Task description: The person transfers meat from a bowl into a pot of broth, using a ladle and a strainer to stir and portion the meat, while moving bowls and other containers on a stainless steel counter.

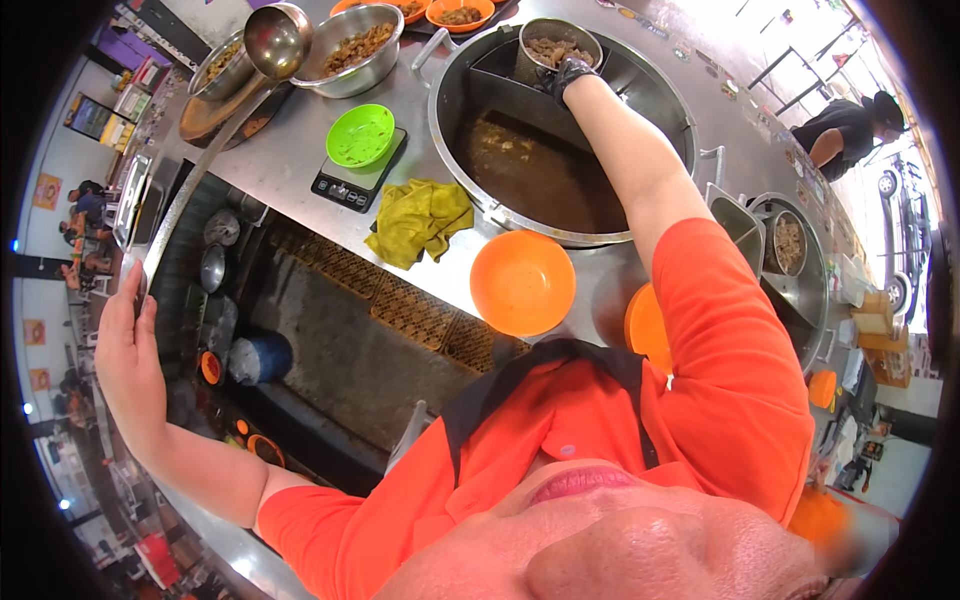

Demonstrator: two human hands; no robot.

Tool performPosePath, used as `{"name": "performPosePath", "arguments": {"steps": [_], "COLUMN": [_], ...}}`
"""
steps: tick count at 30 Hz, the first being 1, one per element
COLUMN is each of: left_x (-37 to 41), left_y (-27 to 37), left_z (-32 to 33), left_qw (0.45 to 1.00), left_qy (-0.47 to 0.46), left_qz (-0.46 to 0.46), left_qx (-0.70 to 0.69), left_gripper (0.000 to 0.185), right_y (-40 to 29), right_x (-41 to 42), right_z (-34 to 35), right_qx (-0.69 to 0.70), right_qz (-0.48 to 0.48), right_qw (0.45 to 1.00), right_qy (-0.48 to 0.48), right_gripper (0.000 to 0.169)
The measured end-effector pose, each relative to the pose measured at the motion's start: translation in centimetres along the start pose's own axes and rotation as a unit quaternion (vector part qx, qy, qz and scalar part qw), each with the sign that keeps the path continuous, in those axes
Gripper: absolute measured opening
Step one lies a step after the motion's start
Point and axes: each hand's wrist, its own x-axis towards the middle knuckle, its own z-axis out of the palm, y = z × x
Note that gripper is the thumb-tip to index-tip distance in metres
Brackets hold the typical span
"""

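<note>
My left hand (133, 349) holds the handle end of a long metal ladle (180, 187). The ladle's round bowl is raised at the upper left. My right hand (568, 75), in a black glove, is at the near rim of a mesh strainer basket (531, 64). Its fingers reach in among pieces of cooked meat (551, 51); their grip is partly hidden. The basket sits in a divided section of a large round metal pot (442, 142). Brown broth (540, 180) fills the pot's near section.
A green bowl (360, 135) rests on a digital scale (341, 191), beside a yellow-green cloth (420, 221). An orange bowl (523, 283) stands before me. Metal bowls of food (345, 79) are at upper left, another pot (817, 300) at right. A person (847, 139) is beyond the counter.
</note>
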Motion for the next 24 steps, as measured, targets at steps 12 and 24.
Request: {"name": "performPosePath", "arguments": {"steps": [12,24], "left_x": [0.0,0.2], "left_y": [1.8,2.3], "left_z": [0.2,1.7], "left_qw": [1.0,0.999], "left_qy": [-0.01,-0.006], "left_qz": [0.017,0.023], "left_qx": [-0.01,-0.037], "left_gripper": [0.032,0.032], "right_y": [-1.0,-2.2], "right_x": [-1.6,-2.5], "right_z": [-1.5,1.8], "right_qx": [0.014,0.597], "right_qz": [0.052,0.099], "right_qw": [0.999,0.794], "right_qy": [-0.007,-0.053], "right_gripper": [0.051,0.03]}}
